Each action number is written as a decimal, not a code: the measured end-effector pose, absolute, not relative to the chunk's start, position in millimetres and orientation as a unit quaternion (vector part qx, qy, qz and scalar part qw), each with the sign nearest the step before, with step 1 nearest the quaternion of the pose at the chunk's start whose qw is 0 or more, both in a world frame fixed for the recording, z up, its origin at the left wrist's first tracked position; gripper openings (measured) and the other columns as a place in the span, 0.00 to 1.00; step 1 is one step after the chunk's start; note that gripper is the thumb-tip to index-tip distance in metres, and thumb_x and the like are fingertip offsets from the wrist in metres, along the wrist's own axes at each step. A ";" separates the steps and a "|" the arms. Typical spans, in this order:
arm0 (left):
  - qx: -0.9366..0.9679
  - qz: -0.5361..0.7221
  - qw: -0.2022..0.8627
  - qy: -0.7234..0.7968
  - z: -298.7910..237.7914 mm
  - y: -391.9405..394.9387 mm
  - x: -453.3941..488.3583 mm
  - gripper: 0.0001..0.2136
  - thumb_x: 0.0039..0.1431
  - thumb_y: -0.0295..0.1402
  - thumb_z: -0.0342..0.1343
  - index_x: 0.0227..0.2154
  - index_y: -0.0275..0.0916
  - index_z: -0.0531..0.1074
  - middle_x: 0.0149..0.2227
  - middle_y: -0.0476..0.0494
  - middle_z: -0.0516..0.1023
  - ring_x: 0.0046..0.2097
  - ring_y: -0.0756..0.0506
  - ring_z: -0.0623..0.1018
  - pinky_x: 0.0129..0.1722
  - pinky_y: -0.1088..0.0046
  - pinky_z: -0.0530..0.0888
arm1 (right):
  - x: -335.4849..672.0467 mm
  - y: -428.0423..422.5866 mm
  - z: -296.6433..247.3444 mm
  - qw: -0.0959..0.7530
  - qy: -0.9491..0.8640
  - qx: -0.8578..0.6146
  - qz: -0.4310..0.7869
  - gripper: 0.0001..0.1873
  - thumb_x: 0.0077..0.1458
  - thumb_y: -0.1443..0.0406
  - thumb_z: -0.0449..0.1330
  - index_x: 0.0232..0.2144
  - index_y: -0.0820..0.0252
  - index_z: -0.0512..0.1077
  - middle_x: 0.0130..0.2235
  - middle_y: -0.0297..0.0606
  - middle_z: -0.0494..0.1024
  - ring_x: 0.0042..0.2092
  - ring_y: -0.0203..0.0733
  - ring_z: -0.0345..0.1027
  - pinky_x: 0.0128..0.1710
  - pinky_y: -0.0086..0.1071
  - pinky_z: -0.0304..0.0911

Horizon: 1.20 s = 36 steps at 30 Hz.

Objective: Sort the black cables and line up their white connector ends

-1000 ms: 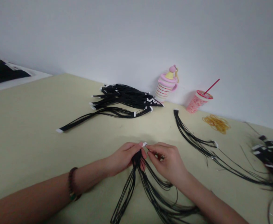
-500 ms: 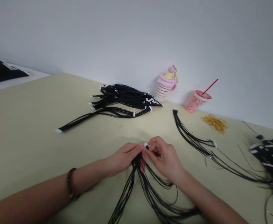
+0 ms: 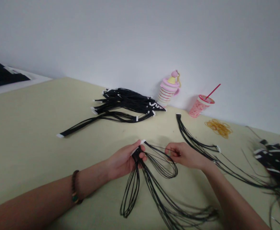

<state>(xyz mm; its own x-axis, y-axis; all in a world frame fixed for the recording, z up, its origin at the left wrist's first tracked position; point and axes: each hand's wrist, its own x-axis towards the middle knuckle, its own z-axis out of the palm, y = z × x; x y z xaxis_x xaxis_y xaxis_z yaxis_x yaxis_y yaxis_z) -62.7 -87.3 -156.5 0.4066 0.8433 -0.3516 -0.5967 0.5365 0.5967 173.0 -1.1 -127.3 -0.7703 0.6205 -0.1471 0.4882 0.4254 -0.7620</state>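
My left hand (image 3: 124, 158) is closed on the white-tipped end of a bundle of thin black wires (image 3: 151, 188) that loops down over the yellow-green table (image 3: 34, 127). My right hand (image 3: 184, 154) pinches a loop of the same wires a short way to the right, drawing it out sideways. A beaded bracelet (image 3: 75, 191) sits on my left wrist.
A heap of finished black wire bundles (image 3: 128, 103) lies at the back, one strand trailing left. More loose wires (image 3: 202, 145) run to a pile at the right edge (image 3: 276, 159). A pink toy bottle (image 3: 168, 89), a pink cup with straw (image 3: 199, 107) and rubber bands (image 3: 218, 127) stand by the wall.
My hands, close together before, have drawn apart: the right hand moved right, pulling a loop of wires out, while the left hand rose slightly with the white end.
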 end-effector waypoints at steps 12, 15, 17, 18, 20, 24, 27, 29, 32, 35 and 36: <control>0.171 0.491 0.782 0.345 -160.8 -87.4 -56.7 0.14 0.63 0.38 0.46 0.31 0.32 0.69 0.30 0.36 0.77 0.31 0.47 0.76 0.31 0.75 0.71 | 149.5 -52.8 -79.2 0.286 -0.848 -0.334 0.296 0.06 0.52 0.69 0.57 0.24 0.60 0.68 0.25 0.33 0.68 0.26 0.34 0.61 0.25 0.27 0.57; 0.193 0.508 0.776 0.320 -162.9 -89.0 -54.5 0.13 0.63 0.37 0.47 0.32 0.32 0.70 0.33 0.35 0.77 0.35 0.46 0.76 0.36 0.73 0.71 | 129.0 -73.4 -96.2 0.192 -0.899 -0.325 0.222 0.10 0.56 0.68 0.52 0.26 0.60 0.72 0.27 0.36 0.71 0.28 0.37 0.65 0.29 0.29 0.60; 0.217 0.518 0.771 0.301 -164.1 -90.5 -53.7 0.13 0.62 0.37 0.48 0.31 0.31 0.70 0.33 0.37 0.76 0.35 0.47 0.75 0.38 0.74 0.70 | 120.0 -77.4 -110.6 0.175 -0.906 -0.330 0.196 0.10 0.58 0.67 0.51 0.31 0.61 0.73 0.32 0.39 0.74 0.33 0.40 0.68 0.34 0.32 0.62; 0.228 0.522 0.767 0.296 -164.3 -91.2 -53.5 0.13 0.62 0.37 0.49 0.31 0.31 0.71 0.32 0.38 0.76 0.34 0.48 0.74 0.37 0.75 0.70 | 117.2 -77.1 -116.2 0.176 -0.906 -0.330 0.199 0.10 0.58 0.68 0.51 0.33 0.61 0.73 0.36 0.39 0.75 0.36 0.41 0.69 0.37 0.32 0.62; 0.246 0.525 0.760 0.293 -164.0 -92.4 -53.2 0.14 0.62 0.38 0.50 0.31 0.31 0.71 0.30 0.41 0.75 0.32 0.49 0.73 0.34 0.77 0.70 | 114.8 -74.6 -122.4 0.188 -0.901 -0.324 0.219 0.10 0.58 0.68 0.51 0.35 0.60 0.73 0.40 0.38 0.75 0.37 0.40 0.70 0.39 0.31 0.63; 0.263 0.524 0.755 0.292 -161.2 -93.2 -52.6 0.14 0.61 0.39 0.51 0.31 0.31 0.71 0.29 0.41 0.74 0.32 0.47 0.73 0.35 0.73 0.71 | 117.1 -70.7 -120.4 0.200 -0.897 -0.327 0.221 0.09 0.56 0.70 0.52 0.36 0.59 0.72 0.37 0.35 0.76 0.34 0.39 0.70 0.35 0.30 0.63; 0.273 0.523 0.750 0.298 -160.0 -93.5 -51.8 0.14 0.60 0.39 0.51 0.30 0.31 0.71 0.29 0.40 0.75 0.33 0.47 0.73 0.36 0.73 0.70 | 119.9 -71.2 -118.1 0.176 -0.904 -0.334 0.200 0.10 0.57 0.69 0.51 0.37 0.59 0.72 0.36 0.35 0.76 0.35 0.40 0.70 0.36 0.32 0.63; 0.277 0.520 0.750 0.301 -159.9 -93.7 -51.5 0.14 0.60 0.39 0.51 0.30 0.31 0.71 0.30 0.40 0.75 0.33 0.47 0.74 0.37 0.72 0.70 | 120.9 -72.5 -118.7 0.155 -0.907 -0.343 0.190 0.11 0.58 0.68 0.50 0.38 0.59 0.71 0.37 0.37 0.76 0.36 0.42 0.70 0.37 0.34 0.63; 0.279 0.519 0.750 0.300 -159.3 -93.8 -51.4 0.14 0.60 0.39 0.52 0.30 0.31 0.72 0.29 0.40 0.75 0.33 0.47 0.74 0.36 0.73 0.70 | 120.8 -74.7 -119.5 0.146 -0.907 -0.345 0.192 0.11 0.58 0.69 0.49 0.39 0.60 0.70 0.39 0.38 0.75 0.37 0.43 0.70 0.39 0.35 0.63; 0.269 0.518 0.752 0.308 -158.1 -93.2 -52.2 0.14 0.58 0.40 0.53 0.30 0.31 0.71 0.29 0.41 0.75 0.32 0.47 0.74 0.37 0.73 0.71 | 121.5 -74.1 -113.0 0.171 -0.900 -0.336 0.221 0.12 0.54 0.71 0.51 0.40 0.60 0.70 0.38 0.37 0.75 0.37 0.41 0.68 0.37 0.33 0.62; 0.264 0.516 0.753 0.312 -158.0 -92.8 -52.6 0.14 0.58 0.40 0.54 0.30 0.31 0.71 0.29 0.41 0.76 0.32 0.47 0.74 0.37 0.73 0.71 | 122.9 -72.7 -108.4 0.181 -0.893 -0.334 0.243 0.13 0.53 0.72 0.51 0.40 0.60 0.70 0.36 0.36 0.75 0.34 0.40 0.68 0.34 0.31 0.62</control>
